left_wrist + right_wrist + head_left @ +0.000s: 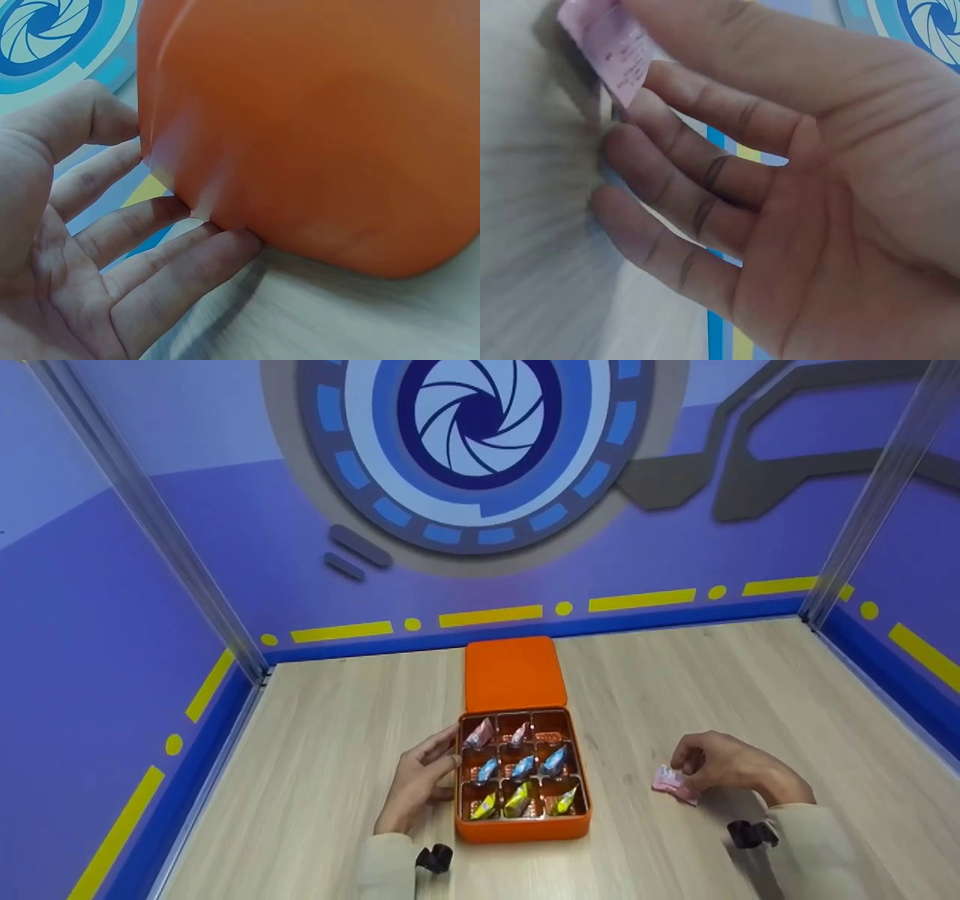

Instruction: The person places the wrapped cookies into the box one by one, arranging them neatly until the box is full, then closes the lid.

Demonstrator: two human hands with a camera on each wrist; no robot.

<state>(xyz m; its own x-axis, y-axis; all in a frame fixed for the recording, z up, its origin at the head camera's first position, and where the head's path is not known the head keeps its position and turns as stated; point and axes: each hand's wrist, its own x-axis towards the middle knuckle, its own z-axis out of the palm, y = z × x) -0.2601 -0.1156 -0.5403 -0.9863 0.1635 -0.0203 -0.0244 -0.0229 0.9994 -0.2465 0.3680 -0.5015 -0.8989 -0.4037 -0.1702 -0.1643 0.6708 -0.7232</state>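
An orange box (521, 831) with its lid (514, 673) folded back holds a divided brown tray. Pink-wrapped candies (480, 732) lie in the left and middle compartments of the back row; the back right one shows its bare bottom. Blue-wrapped candies (523, 766) fill the middle row, yellow-wrapped candies (517, 799) the front row. My left hand (416, 784) rests against the box's left side, thumb near the rim, the other fingers extended along its side. Off to the right, my right hand (724, 769) pinches a pink-wrapped candy (609, 46) between thumb and fingers, close over the table.
The wooden table (345, 720) is bounded by a purple-blue back wall (225, 532) and side walls, with metal posts (180, 540) at the corners. The lid reaches close to the back wall.
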